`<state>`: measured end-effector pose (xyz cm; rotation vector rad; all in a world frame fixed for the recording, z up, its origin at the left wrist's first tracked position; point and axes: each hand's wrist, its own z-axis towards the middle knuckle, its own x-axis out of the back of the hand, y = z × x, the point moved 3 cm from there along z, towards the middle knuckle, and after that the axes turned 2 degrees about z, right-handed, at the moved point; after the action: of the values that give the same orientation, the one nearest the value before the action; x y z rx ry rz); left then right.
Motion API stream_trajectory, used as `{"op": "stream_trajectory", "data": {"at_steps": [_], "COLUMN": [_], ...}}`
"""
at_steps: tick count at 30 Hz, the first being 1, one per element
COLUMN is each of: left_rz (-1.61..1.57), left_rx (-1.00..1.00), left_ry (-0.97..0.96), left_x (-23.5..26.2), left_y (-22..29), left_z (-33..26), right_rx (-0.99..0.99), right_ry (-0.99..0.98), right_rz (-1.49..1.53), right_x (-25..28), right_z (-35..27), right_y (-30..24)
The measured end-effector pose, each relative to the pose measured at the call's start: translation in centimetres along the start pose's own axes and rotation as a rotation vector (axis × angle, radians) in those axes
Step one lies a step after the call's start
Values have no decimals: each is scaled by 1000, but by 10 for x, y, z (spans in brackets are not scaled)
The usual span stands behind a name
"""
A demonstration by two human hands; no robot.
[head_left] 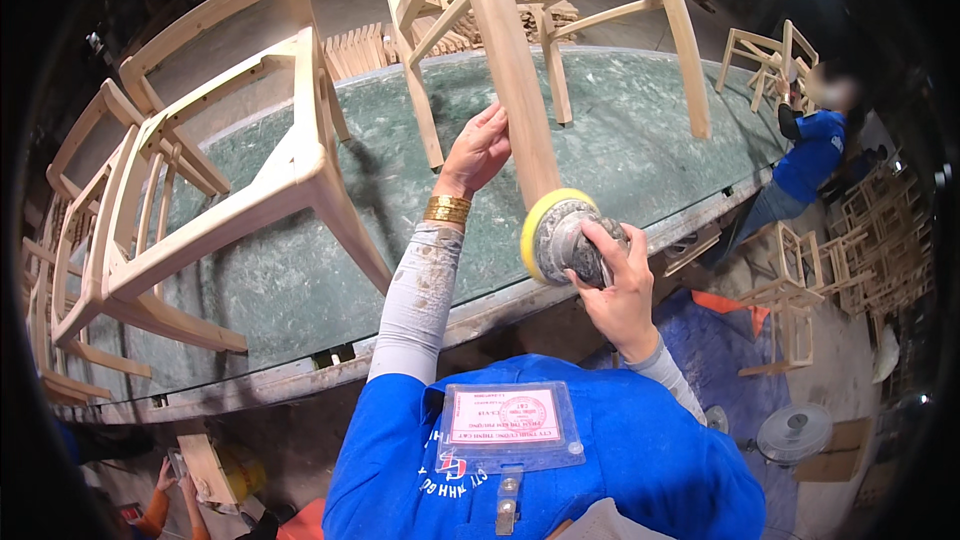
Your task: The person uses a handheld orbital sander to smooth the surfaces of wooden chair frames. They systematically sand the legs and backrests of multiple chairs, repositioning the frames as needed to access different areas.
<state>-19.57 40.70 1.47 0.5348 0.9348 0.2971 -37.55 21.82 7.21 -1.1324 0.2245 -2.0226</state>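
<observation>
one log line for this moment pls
left hand: touching chair leg; right hand: gripping sander; yellow pad: at leg's near end; other chairs: on green worktop

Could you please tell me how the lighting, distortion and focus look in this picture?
Head view: the green tabletop has a far edge that bows upward, and the picture's rim falls to black. Head view, centre: the right hand and sander are well lit and fairly sharp. Head view, right: the co-worker has a blurred head, with dim surroundings behind.
</observation>
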Motion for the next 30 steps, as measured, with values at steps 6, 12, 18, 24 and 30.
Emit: {"op": "stream_trajectory", "data": {"at_steps": [6,12,18,24,30], "left_rz": [-18,-30,8,14,1], "left_rx": [15,12,38,43,59], "left_ry": [20,-11,-25,-27,-75], "left_x": [5,7,8,14,14], "left_y": [-1,-3,-2,1,2], "left_z": [1,1,0,4,6], "right_rx": [-21,11,26,24,15], "right_ry": [29,-9,-43,15,51], "right_rz": [-63,-110,-148,-107,-70], "right_x": [-4,-7,-7,-9,-5], "right_z": [15,7,-10,3,-3], "right_y": [-9,-15,-17,-13,-5]}}
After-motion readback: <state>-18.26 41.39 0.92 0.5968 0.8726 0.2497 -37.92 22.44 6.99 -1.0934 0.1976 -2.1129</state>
